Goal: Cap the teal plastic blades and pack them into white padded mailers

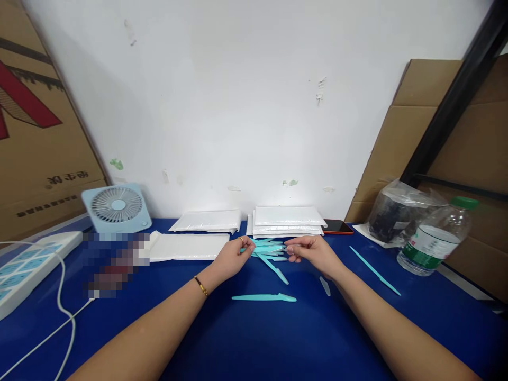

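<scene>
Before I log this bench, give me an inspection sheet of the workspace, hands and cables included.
Surface: deep-blue tabletop.
Job's things: slim turquoise plastic tools heaped in the middle; one lies nearer, one at right; small translucent plastic piece between those two.
Clutter: flat white packets, light-blue square fan, dark orange-edged phone, clear green-capped bottle.
Hands: left hand seems to pinch a tool; right hand at the heap's other side, grip unclear.
Cables: white cables cross at left, near a white-and-blue power strip.
Surroundings: white wall with worn patches; brown cardboard on both sides.
</scene>
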Tool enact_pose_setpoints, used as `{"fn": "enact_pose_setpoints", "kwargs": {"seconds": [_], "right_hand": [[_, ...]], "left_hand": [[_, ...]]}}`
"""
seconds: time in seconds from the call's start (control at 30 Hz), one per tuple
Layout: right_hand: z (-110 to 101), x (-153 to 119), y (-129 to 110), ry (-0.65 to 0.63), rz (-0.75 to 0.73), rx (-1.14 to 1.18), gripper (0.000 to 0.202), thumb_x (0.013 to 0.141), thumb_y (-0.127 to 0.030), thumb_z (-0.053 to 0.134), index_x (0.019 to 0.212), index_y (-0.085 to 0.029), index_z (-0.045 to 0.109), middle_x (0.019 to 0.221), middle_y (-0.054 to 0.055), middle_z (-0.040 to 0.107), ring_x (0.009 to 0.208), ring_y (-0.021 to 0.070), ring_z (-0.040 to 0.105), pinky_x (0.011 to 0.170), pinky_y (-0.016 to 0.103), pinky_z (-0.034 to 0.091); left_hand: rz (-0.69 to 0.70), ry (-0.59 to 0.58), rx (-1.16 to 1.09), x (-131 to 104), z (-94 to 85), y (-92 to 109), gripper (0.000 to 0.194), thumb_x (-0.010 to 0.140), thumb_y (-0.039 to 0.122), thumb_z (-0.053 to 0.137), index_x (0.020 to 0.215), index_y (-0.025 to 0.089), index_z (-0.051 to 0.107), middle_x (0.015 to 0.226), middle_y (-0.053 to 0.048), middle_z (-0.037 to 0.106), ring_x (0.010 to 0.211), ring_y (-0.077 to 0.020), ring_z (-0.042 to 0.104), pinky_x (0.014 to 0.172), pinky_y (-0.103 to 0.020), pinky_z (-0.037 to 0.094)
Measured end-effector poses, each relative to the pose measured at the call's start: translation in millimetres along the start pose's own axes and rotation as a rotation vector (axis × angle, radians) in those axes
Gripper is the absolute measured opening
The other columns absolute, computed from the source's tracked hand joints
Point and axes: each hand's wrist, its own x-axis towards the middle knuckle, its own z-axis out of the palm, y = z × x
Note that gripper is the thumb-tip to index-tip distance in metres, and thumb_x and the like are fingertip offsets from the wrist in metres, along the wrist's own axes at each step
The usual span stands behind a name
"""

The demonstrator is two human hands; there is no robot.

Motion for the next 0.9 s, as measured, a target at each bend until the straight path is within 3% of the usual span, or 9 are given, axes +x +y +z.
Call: {"fn": "enact_pose_setpoints", "kwargs": {"seconds": [0.2, 0.47, 0.57, 0.67, 0.73, 0.83, 0.9], "right_hand": [[8, -1, -3, -0.032, 0.008, 0.052, 0.044, 0.069, -0.049, 0.065, 0.094, -0.012, 0.067, 0.071, 0.007, 0.070, 0.067, 0.0184, 0.066, 0.065, 0.031, 0.052], [27, 2, 2, -0.044, 0.028, 0.037, 0.043, 0.071, -0.048, 0.063, 0.096, -0.013, 0.065, 0.072, 0.006, 0.070, 0.066, 0.0178, 0.065, 0.066, 0.031, 0.051], [19, 6, 3, 0.029, -0.018, -0.178, 0.042, 0.073, -0.048, 0.060, 0.099, -0.015, 0.066, 0.075, 0.006, 0.069, 0.069, 0.0186, 0.063, 0.065, 0.031, 0.049], [-9, 2, -4, 0.158, -0.130, -0.512, 0.032, 0.075, -0.043, 0.057, 0.094, -0.019, 0.069, 0.085, 0.005, 0.068, 0.069, 0.0173, 0.059, 0.064, 0.029, 0.045], [-33, -6, -12, 0.014, -0.084, -0.634, 0.025, 0.073, -0.038, 0.059, 0.086, -0.020, 0.070, 0.076, 0.003, 0.067, 0.061, 0.0148, 0.055, 0.057, 0.026, 0.042], [-59, -21, -21, -0.367, 0.052, -0.679, 0.026, 0.057, -0.028, 0.072, 0.082, -0.021, 0.072, 0.070, 0.001, 0.064, 0.055, 0.0129, 0.053, 0.050, 0.023, 0.039], [-65, -26, -22, -0.492, 0.086, -0.708, 0.027, 0.051, -0.023, 0.074, 0.078, -0.022, 0.072, 0.076, 0.001, 0.063, 0.056, 0.0121, 0.053, 0.048, 0.021, 0.038]], "left_hand": [[0.035, 0.011, 0.047, -2, 2.6, 2, 0.023, 0.086, 0.035, 0.037, 0.083, 0.018, 0.053, 0.077, 0.000, 0.057, 0.067, -0.0120, 0.050, 0.062, -0.023, 0.038], [0.057, 0.038, 0.068, 2, 20.6, 3, 0.024, 0.089, 0.034, 0.036, 0.087, 0.019, 0.054, 0.079, -0.001, 0.059, 0.073, -0.0142, 0.054, 0.066, -0.025, 0.040], [0.057, 0.038, 0.163, 5, 22.7, 2, 0.021, 0.087, 0.031, 0.040, 0.096, 0.020, 0.056, 0.094, -0.004, 0.061, 0.090, -0.0178, 0.053, 0.079, -0.030, 0.039], [0.064, 0.104, 0.295, 3, 16.9, 5, 0.026, 0.083, 0.030, 0.049, 0.107, 0.024, 0.054, 0.110, -0.005, 0.055, 0.109, -0.0225, 0.044, 0.090, -0.038, 0.033], [0.088, 0.015, 0.264, -3, 9.4, 10, 0.023, 0.083, 0.034, 0.049, 0.102, 0.024, 0.057, 0.104, -0.004, 0.057, 0.101, -0.0207, 0.049, 0.085, -0.035, 0.036], [0.168, -0.316, 0.153, -14, -1.3, 19, 0.028, 0.076, 0.044, 0.057, 0.094, 0.023, 0.060, 0.092, -0.002, 0.059, 0.079, -0.0157, 0.054, 0.066, -0.025, 0.040], [0.222, -0.462, 0.157, -21, -4.5, 25, 0.036, 0.066, 0.046, 0.066, 0.094, 0.023, 0.061, 0.088, -0.001, 0.060, 0.074, -0.0153, 0.053, 0.059, -0.023, 0.038]]}}
